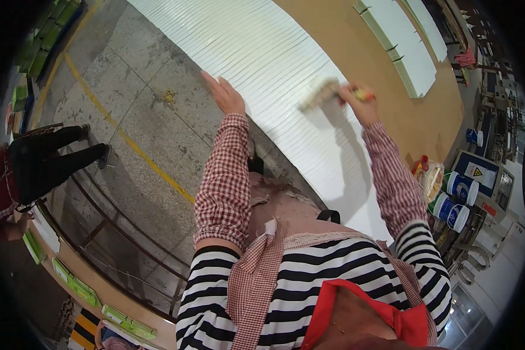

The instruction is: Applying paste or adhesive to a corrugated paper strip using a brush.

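A long row of white sheets (256,55), overlapped so that their edges show as close stripes, runs from near my body to the far left. My right hand (363,108) grips a brush (322,95) with a pale head, smeared by motion, over the right side of the sheets. I cannot tell whether its bristles touch them. At their left edge, my left hand (227,96) is stretched out with fingers straight, holding nothing; part of it seems to rest against the edge.
A brown tabletop (326,23) carries white pieces with green edges (405,52) at the far right. Blue-and-white tubs (449,211) stand to my right beside a clear bag (430,178). A person in dark trousers (52,151) is at the left, past a metal rail (108,221).
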Demonstrator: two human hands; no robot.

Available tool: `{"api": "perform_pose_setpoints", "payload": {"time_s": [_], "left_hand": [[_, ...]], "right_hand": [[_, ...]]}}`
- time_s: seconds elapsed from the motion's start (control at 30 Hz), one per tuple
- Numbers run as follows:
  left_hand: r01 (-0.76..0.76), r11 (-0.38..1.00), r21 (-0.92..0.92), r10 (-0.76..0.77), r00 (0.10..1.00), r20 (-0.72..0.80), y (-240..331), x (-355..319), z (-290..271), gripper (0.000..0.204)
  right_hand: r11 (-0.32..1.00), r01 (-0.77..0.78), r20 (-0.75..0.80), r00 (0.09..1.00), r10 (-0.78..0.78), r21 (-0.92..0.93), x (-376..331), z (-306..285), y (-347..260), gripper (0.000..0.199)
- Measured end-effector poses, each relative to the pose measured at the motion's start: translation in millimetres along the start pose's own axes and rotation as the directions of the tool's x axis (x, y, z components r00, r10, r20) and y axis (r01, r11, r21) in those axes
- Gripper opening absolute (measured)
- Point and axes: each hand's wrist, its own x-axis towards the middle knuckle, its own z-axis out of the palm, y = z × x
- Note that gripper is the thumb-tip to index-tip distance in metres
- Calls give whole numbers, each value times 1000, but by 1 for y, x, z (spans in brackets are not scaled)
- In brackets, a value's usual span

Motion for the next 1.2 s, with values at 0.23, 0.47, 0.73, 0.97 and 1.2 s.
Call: {"api": "perform_pose_setpoints", "payload": {"time_s": [0.23, 0.47, 0.73, 0.97, 1.2], "left_hand": [[177, 974, -144, -160, 979, 127, 20, -15, 2, 55], [-36, 998, -46, 35, 999, -27, -16, -16, 24, 56], [121, 971, -205, -105, 991, 88, 11, -18, 8, 56], [154, 965, -213, -125, 982, 142, 18, -22, 14, 57], [178, 967, -183, -154, 978, 141, 16, -22, 11, 58]], "right_hand": [[999, 1, -74, 997, 2, 32, -47, -42, 1, 13], [968, 186, -125, 978, -166, 168, 98, 31, -54, 14], [998, 42, -43, 998, -40, 50, 40, -10, -20, 16], [970, 105, -105, 991, -83, 218, 88, 14, -55, 15], [1000, 2, -82, 997, -1, 15, 24, -21, -18, 13]]}}
